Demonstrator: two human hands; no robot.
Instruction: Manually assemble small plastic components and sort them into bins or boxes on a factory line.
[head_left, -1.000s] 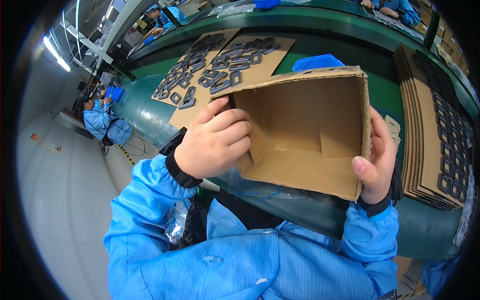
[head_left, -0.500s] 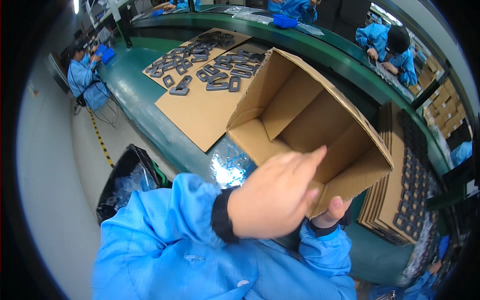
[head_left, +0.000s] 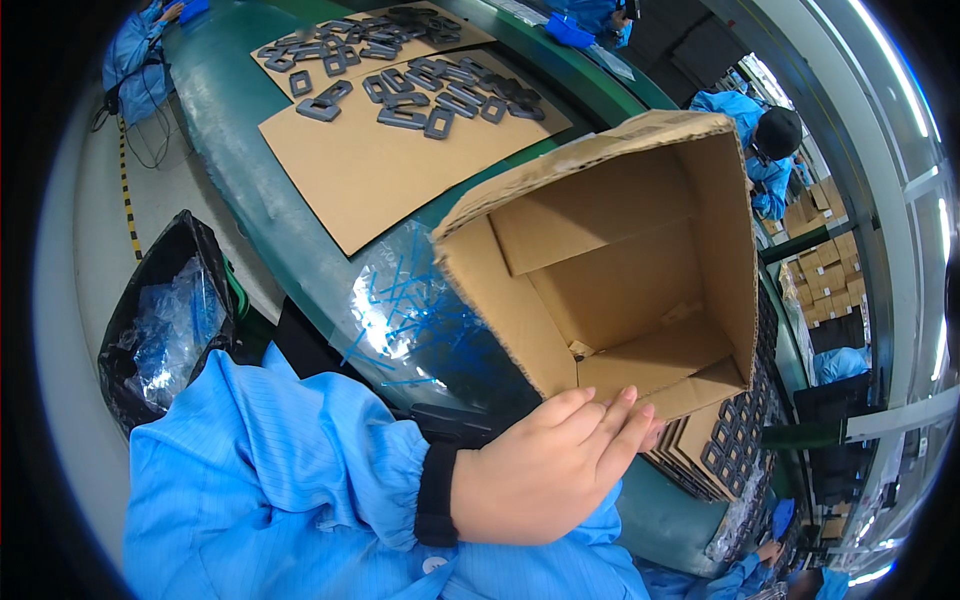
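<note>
An open brown cardboard box (head_left: 620,270) is tilted over the green table with its opening toward me; it is empty, and its bottom flaps are folded in. My left hand (head_left: 545,475), in a blue sleeve with a black cuff, lies with its fingers together against the box's near lower edge and holds it there. My right hand is hidden, probably behind the left hand and the box. A clear plastic bag of blue ties (head_left: 410,310) lies on the table just left of the box.
A flat cardboard sheet (head_left: 370,170) carries several dark grey frame-shaped parts (head_left: 400,85) on the green table (head_left: 230,120). A stack of similar loaded sheets (head_left: 720,450) sits under the box. A black bin (head_left: 165,320) with plastic stands on the left. People in blue work at the far side.
The box has turned so that its opening faces me more fully. My left hand has dropped from in front of the box to its near lower edge. The right hand's fingers no longer show.
</note>
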